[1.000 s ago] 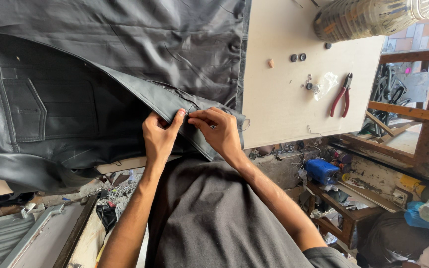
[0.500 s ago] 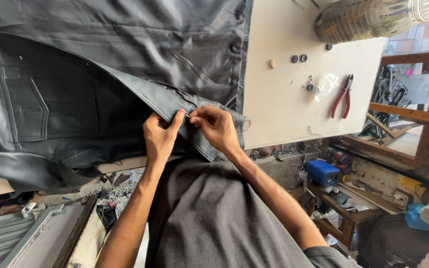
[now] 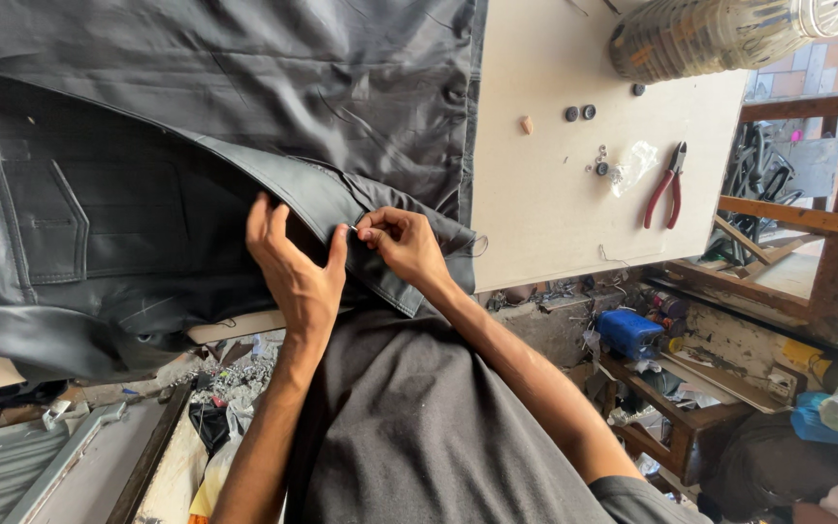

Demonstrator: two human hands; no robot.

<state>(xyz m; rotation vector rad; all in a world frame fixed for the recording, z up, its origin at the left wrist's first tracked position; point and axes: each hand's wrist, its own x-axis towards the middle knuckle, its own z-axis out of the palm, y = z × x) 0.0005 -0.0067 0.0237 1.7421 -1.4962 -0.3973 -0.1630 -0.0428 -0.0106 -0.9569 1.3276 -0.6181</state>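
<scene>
Black jacket edge worked at the table's near rim

The folded jacket edge [image 3: 341, 209] is pressed by the half-curled left hand [image 3: 295, 267], fingers spread; at 3 o'clock the right hand [image 3: 402, 243] is pinched shut on a small needle-like metal piece [image 3: 352, 229]. Farther off, at 1 o'clock, red-handled pliers [image 3: 666, 186] and dark buttons [image 3: 579, 113] are seen on the table [image 3: 545, 223].

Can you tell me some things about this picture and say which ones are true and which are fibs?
1. Both hands touch the black jacket. True.
2. The red pliers are in the right hand. False: they lie on the table, away from both hands.
3. The left hand rests on the jacket's front edge. True.
4. The jacket is bright yellow. False: it is black.
5. The right hand pinches something small at the jacket's edge. True.
</scene>
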